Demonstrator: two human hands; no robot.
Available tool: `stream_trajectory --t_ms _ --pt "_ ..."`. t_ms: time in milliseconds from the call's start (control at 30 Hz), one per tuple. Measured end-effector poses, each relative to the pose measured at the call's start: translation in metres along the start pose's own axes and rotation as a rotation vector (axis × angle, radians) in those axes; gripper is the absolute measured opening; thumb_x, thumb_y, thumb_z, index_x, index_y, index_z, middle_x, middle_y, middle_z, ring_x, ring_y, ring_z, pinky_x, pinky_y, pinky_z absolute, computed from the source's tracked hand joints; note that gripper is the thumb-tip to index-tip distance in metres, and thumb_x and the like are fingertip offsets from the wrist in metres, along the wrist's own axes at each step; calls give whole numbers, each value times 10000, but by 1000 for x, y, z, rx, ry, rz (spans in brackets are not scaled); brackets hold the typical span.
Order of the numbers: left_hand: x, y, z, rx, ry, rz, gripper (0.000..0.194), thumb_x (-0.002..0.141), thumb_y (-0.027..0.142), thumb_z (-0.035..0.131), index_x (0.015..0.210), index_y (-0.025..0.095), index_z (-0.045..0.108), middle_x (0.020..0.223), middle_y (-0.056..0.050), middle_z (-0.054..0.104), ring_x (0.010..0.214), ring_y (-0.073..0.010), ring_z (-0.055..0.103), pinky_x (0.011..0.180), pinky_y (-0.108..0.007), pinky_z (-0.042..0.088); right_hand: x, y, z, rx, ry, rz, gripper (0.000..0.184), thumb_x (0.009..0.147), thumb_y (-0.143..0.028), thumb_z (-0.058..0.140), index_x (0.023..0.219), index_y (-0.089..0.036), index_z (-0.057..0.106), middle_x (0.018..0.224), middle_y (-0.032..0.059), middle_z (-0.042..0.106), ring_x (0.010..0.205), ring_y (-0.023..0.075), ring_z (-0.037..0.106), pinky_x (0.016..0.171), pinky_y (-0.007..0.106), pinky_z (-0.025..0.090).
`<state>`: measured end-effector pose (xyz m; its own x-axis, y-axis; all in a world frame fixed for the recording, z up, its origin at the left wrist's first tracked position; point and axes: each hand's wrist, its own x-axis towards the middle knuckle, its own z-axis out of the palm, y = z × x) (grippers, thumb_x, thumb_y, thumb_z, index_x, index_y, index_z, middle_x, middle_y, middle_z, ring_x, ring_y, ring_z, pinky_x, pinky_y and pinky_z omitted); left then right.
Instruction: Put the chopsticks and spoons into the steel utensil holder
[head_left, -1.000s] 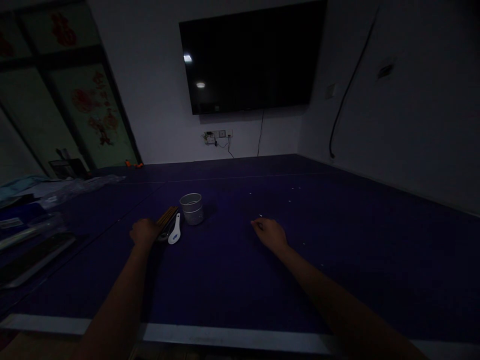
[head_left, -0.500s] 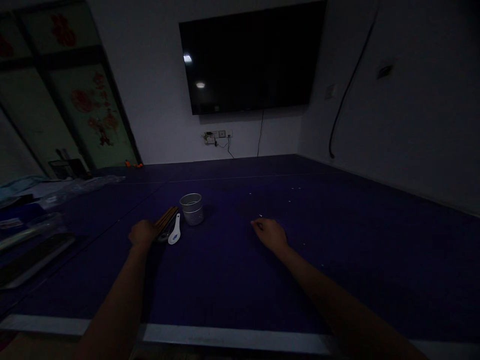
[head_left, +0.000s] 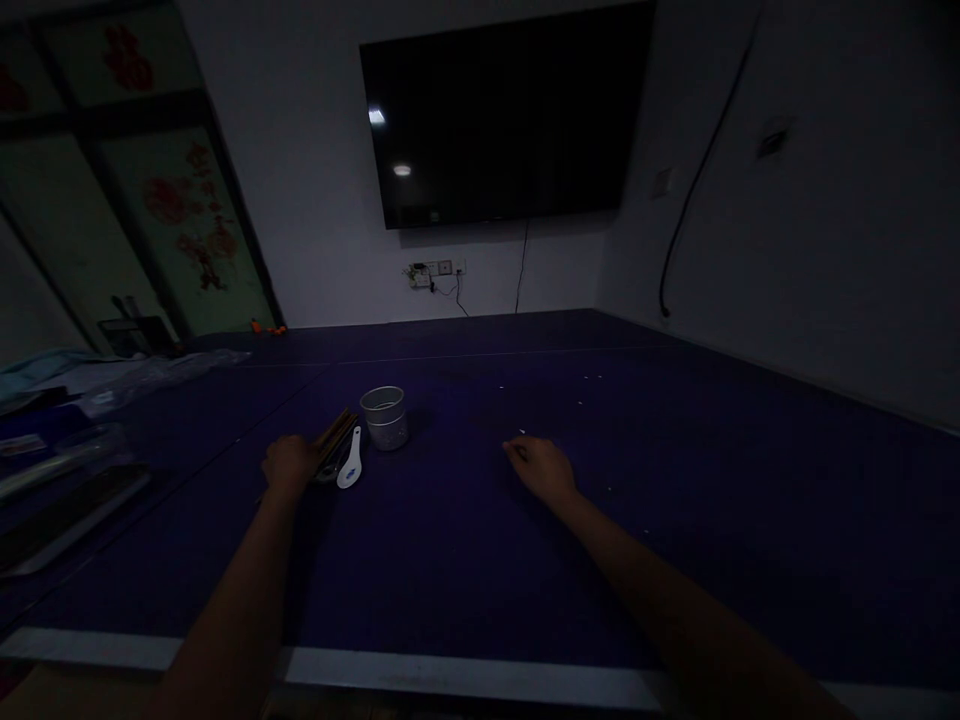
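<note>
My left hand [head_left: 289, 464] is closed around the near part of a bundle of wooden chopsticks [head_left: 335, 431], which point away toward a metal cup. A thin end shows behind the wrist. Against the bundle's right side lies a white soup spoon [head_left: 350, 462] with a blue mark in its bowl. Another dark, shiny utensil is partly hidden between them. The silver metal cup [head_left: 386, 425] stands upright just beyond the spoon. My right hand [head_left: 541, 468] rests on the purple tabletop [head_left: 450, 560] with its fingers curled in, and nothing shows in it.
Several tiny white bits [head_left: 580, 403] are scattered around and beyond my right hand. Plastic wrap [head_left: 161, 370] and a dark flat object with a pale edge [head_left: 75, 515] lie at the left. A television [head_left: 502, 120] hangs on the wall behind, above sockets [head_left: 444, 268].
My left hand has shifted slightly on the chopsticks, and a thin end now shows behind its wrist. The right hand, cup and spoon stay in place.
</note>
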<state>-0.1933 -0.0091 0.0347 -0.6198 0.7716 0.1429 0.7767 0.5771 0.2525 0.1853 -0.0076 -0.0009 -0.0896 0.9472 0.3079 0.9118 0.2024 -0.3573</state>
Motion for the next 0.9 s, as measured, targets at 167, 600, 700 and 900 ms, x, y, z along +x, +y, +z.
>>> stream_trajectory --t_ms 167,600,700,900 --pt "-6 7 -6 36 -103 4 573 737 550 493 1036 85 645 964 -224 664 874 -332 637 639 -353 489 0 -1 -1 -11 -9 14 340 910 -398 392 944 -236 689 866 49 711 804 174 649 609 238 387" --pt "-6 5 0 66 -40 27 499 743 484 473 1007 104 661 939 -207 676 885 -326 642 654 -341 490 -1 -2 -2 -3 1 11 335 909 -394 401 947 -240 696 866 50 709 808 177 647 630 239 401" --pt "-7 5 -1 77 -33 9 509 748 488 465 1014 100 660 943 -210 674 885 -325 642 653 -346 492 -1 -2 -2 1 1 -7 340 911 -393 395 941 -238 697 884 49 712 824 177 647 636 241 402" --pt "-6 4 0 85 -51 0 513 783 473 438 1040 83 651 979 -221 663 911 -327 634 648 -346 491 -1 -2 -3 4 1 -2 362 915 -400 375 972 -234 691 921 52 713 862 187 646 650 251 411"
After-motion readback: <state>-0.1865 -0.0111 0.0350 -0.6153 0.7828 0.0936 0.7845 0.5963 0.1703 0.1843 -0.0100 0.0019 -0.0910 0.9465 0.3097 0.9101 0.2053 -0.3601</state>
